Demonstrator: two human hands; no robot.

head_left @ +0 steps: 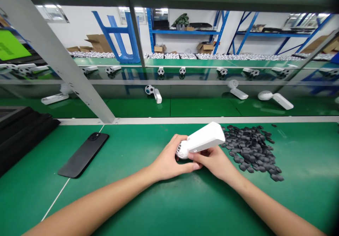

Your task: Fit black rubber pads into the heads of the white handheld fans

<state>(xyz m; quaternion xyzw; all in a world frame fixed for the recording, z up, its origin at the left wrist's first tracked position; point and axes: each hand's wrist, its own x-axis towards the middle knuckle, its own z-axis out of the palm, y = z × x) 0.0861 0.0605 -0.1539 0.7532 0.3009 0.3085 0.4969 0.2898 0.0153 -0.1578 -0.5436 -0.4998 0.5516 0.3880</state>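
Observation:
A small white handheld fan point(205, 139), with a round slotted head and a blocky handle, is held tilted above the green bench, its handle pointing up to the right. My left hand point(169, 156) is closed around the round head, thumb stretched along below it. From underneath, my right hand point(215, 160) grips the fan near the joint of head and handle; its fingertips are partly hidden. Just right of that hand lies a loose heap of small black pads point(251, 149).
A black phone point(83, 154) lies on the green bench point(127, 200) at left, beside a black stacked item point(23, 133). Beyond the bench's metal rail, more white fans point(275, 99) lie on a green conveyor point(190, 107). A slanted metal post point(79, 84) rises at left.

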